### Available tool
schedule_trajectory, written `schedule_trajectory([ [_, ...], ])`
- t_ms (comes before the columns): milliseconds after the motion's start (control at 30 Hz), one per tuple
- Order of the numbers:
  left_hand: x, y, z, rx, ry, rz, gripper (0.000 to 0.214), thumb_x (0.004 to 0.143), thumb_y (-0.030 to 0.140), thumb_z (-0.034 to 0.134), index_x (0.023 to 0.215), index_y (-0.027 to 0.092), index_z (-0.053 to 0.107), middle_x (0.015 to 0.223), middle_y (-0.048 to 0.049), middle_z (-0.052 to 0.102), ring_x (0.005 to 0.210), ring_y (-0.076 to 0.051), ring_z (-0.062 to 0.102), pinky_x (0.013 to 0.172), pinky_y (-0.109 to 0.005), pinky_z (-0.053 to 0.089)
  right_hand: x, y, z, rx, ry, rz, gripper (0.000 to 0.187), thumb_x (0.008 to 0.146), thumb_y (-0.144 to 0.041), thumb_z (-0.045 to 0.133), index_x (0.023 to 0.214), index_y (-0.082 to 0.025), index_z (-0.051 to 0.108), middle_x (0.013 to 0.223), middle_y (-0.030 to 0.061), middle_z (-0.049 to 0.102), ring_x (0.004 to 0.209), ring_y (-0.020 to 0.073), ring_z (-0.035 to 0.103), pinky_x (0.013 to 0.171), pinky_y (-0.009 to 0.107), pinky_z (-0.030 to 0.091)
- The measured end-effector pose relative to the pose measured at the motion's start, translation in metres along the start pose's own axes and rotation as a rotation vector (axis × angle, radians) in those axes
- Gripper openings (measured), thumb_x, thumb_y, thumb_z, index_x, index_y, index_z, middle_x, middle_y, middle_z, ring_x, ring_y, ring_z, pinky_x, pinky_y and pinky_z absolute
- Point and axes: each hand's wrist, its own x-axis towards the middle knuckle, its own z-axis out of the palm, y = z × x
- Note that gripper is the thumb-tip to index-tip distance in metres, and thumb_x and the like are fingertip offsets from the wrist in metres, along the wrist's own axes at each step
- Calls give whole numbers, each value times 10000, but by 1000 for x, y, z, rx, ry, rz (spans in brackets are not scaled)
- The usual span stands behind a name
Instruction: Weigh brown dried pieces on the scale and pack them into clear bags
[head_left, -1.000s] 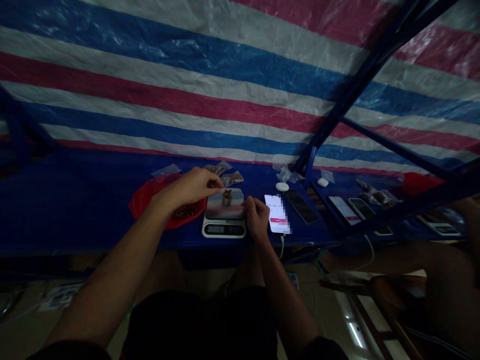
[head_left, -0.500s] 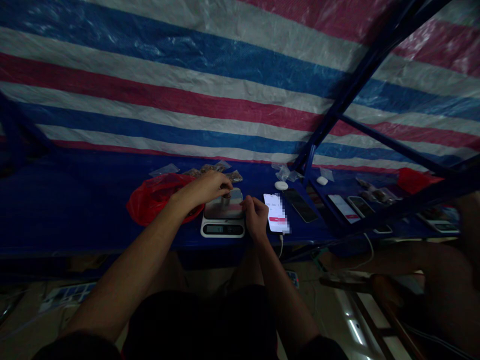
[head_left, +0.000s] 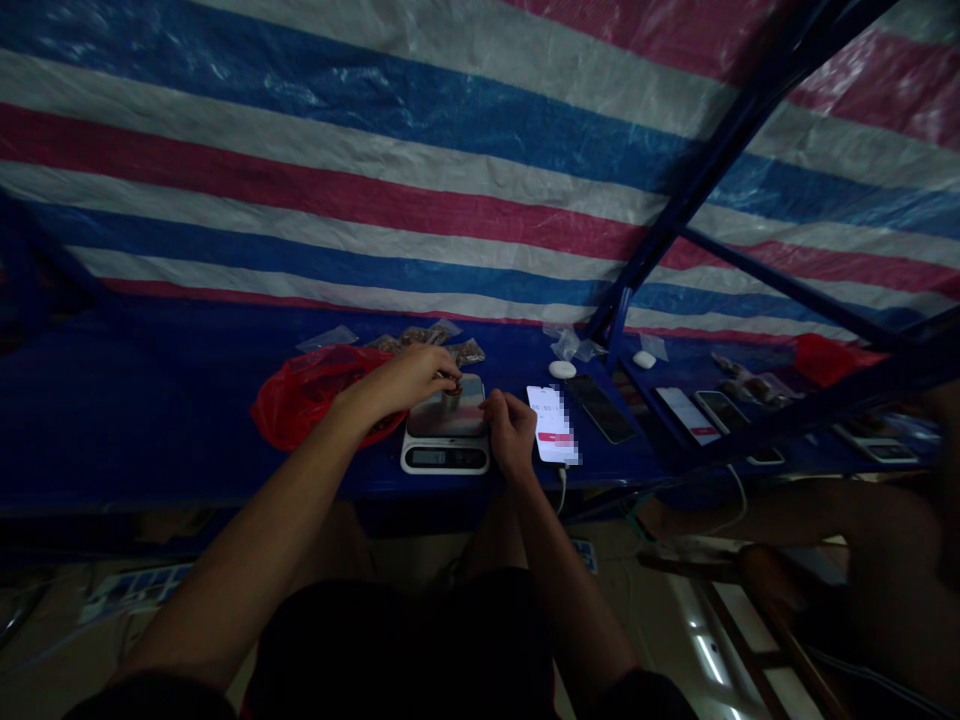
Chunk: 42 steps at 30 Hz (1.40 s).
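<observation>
A small white digital scale with a steel platform sits on the blue table. A little brown pile lies on the platform. My left hand reaches over the scale, its fingertips pinched at that pile. My right hand rests at the scale's right edge with the fingers curled closed; what it holds is hidden. A red plastic bag with brown bits lies left of the scale, under my left forearm.
A lit phone on a white cable lies right of the scale. Several more phones, small clear bags and white pucks sit further along. A blue metal frame slants above. Another person's arm is at right.
The red bag now bulges up more at the left. My left hand has dropped slightly onto the pile on the scale. My right hand has stayed put.
</observation>
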Motion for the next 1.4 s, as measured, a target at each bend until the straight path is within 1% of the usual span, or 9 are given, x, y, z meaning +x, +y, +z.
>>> schedule_trajectory([
  [100,-2,-2,1,-20,0,14,215,986,155,648,1028,186,857,1150,-98,831,1115,-235,752,1023,-344,536,0,-1,0,2,1,-6,579,998,-658,551,644,-208,637,596,8,595,575,151,502,573,298,367],
  [300,-4,0,1,-72,49,-51,280,951,138,680,1184,184,828,1253,-94,820,1162,-235,745,1048,-336,544,0,-2,0,0,4,-2,589,996,-664,549,652,-198,656,585,1,588,570,146,502,569,287,361],
  [400,-4,0,1,-92,67,-32,282,939,109,681,1175,166,824,1228,-95,819,1136,-234,748,1038,-336,548,0,-1,0,1,-3,1,585,997,-660,551,664,-192,663,592,0,594,568,141,497,566,282,352],
  [533,-3,-1,4,-109,114,0,233,947,138,695,1133,183,829,1175,-82,820,1105,-237,746,1028,-355,548,0,3,0,-3,-3,-7,571,1006,-636,548,660,-195,654,596,2,599,583,148,515,580,283,364],
  [700,-3,-2,9,-182,163,-1,193,935,175,736,1103,197,829,1163,-66,825,1099,-240,746,1011,-360,543,1,4,0,-14,-3,-2,560,1007,-621,545,645,-202,629,608,10,615,594,154,530,592,288,377],
  [933,-5,-7,17,-223,187,-9,196,936,208,755,1116,204,830,1166,-63,841,1113,-248,753,1012,-360,529,0,1,0,-11,-2,8,563,1000,-636,547,658,-200,646,595,3,596,588,152,521,585,285,376],
  [1100,-9,-8,18,-251,189,-46,190,949,237,725,1101,207,833,1173,-65,844,1113,-249,758,1017,-362,532,1,0,0,-10,4,12,565,990,-646,551,672,-194,669,592,0,590,582,151,518,586,289,379],
  [1267,-12,-11,21,-285,186,-66,228,962,308,703,1126,216,831,1182,-62,846,1113,-255,765,1027,-368,549,1,0,0,-6,0,11,565,992,-646,549,653,-203,642,596,4,597,574,150,516,578,288,377],
  [1400,-13,-11,22,-289,200,-61,309,1028,358,588,1150,199,823,1189,-77,845,1116,-258,771,1038,-370,559,1,3,-1,-14,-10,-4,567,1007,-638,537,651,-208,637,607,10,613,595,156,532,586,289,384],
])
